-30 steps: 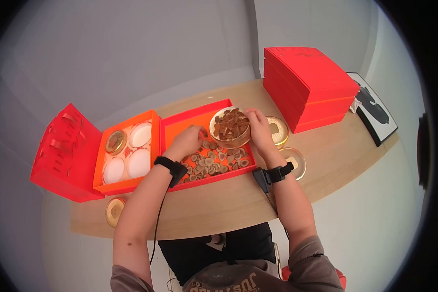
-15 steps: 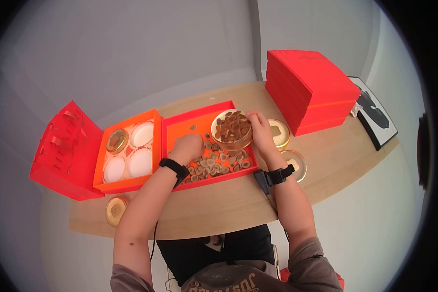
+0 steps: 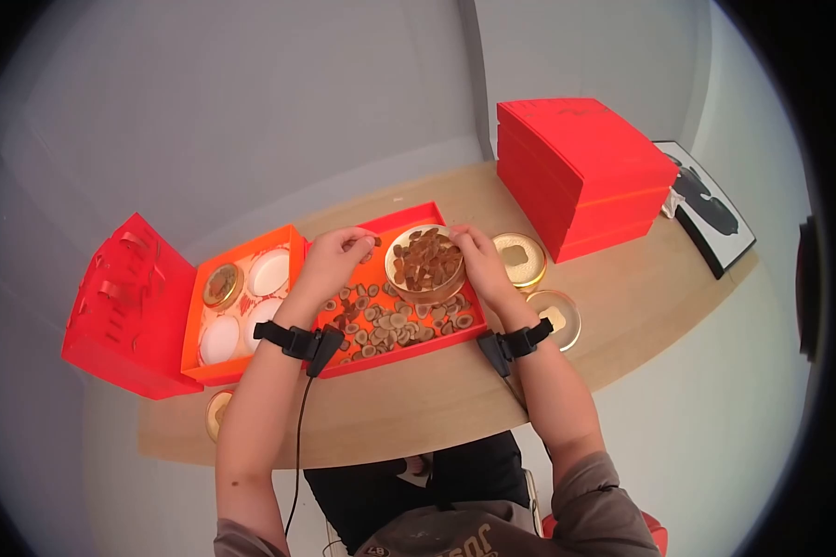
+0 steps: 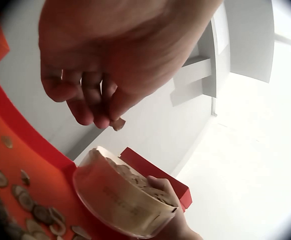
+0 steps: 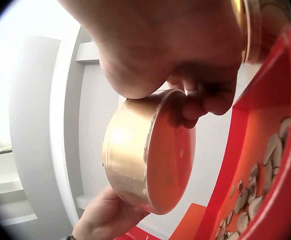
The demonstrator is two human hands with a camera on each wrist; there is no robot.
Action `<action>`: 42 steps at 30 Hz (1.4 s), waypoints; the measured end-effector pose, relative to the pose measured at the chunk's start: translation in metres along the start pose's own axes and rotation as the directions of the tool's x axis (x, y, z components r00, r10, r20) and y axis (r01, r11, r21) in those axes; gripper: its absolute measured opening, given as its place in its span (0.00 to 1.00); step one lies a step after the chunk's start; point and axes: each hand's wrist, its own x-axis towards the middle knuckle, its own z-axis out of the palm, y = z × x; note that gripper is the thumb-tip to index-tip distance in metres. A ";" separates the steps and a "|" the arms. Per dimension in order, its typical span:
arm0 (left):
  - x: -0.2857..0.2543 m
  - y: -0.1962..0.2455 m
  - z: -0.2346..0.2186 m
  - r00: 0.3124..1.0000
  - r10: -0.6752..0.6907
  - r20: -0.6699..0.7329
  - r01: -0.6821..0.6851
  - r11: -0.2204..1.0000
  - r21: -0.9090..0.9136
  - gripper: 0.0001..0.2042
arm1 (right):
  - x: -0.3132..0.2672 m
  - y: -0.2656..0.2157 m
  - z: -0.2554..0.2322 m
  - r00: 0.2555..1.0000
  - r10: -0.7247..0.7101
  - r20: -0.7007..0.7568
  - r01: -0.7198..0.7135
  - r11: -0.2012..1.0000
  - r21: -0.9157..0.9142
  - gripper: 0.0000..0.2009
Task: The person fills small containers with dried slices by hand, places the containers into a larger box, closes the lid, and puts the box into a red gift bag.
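Observation:
My right hand grips the edge of a round clear tub, thumb at its rim and fingers under its base. Dried brown slices fill the tub, which tilts over the right part of an orange-lined red box lid. Pale, dark-edged round slices lie scattered in that lid. To the left of the tub, my left hand is raised over the lid. Between its thumb and fingertips it pinches a small brown slice.
An orange box at left has round white wells and one gold-rimmed jar. A red bag-like box stands beyond it. Gold-rimmed tubs sit right of the lid. Red boxes are stacked behind, beside a framed picture.
My left hand has risen from among the slices in the lid, moving up and left, and now holds a small brown slice. My right hand keeps its grip on the tub.

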 end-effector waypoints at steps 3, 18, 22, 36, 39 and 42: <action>-0.003 0.011 0.009 0.996 0.057 0.063 -0.056 0.998 -0.028 0.13 | 0.002 0.004 -0.001 1.000 -0.010 0.016 0.010 0.999 -0.033 0.18; 0.006 -0.048 -0.016 0.971 -0.212 0.113 0.046 0.624 0.780 0.15 | -0.002 -0.006 0.002 1.000 0.011 0.003 -0.011 1.000 -0.003 0.18; 0.007 -0.063 -0.008 0.922 -0.351 0.165 -0.013 0.395 0.918 0.16 | -0.001 -0.002 0.000 1.000 0.022 0.002 -0.022 1.000 0.002 0.18; 0.017 -0.082 -0.008 0.886 -0.355 0.299 -0.037 0.587 0.809 0.12 | -0.001 0.000 0.000 0.999 0.051 0.018 -0.053 0.996 0.068 0.17; 0.015 -0.070 0.000 0.891 -0.352 0.285 -0.050 0.549 0.834 0.13 | 0.000 0.000 0.000 0.999 0.037 0.011 -0.037 0.998 0.047 0.16; 0.008 -0.045 0.015 0.887 -0.404 0.224 -0.003 0.480 0.877 0.14 | -0.002 -0.004 0.002 0.999 0.046 -0.001 -0.046 0.998 0.036 0.16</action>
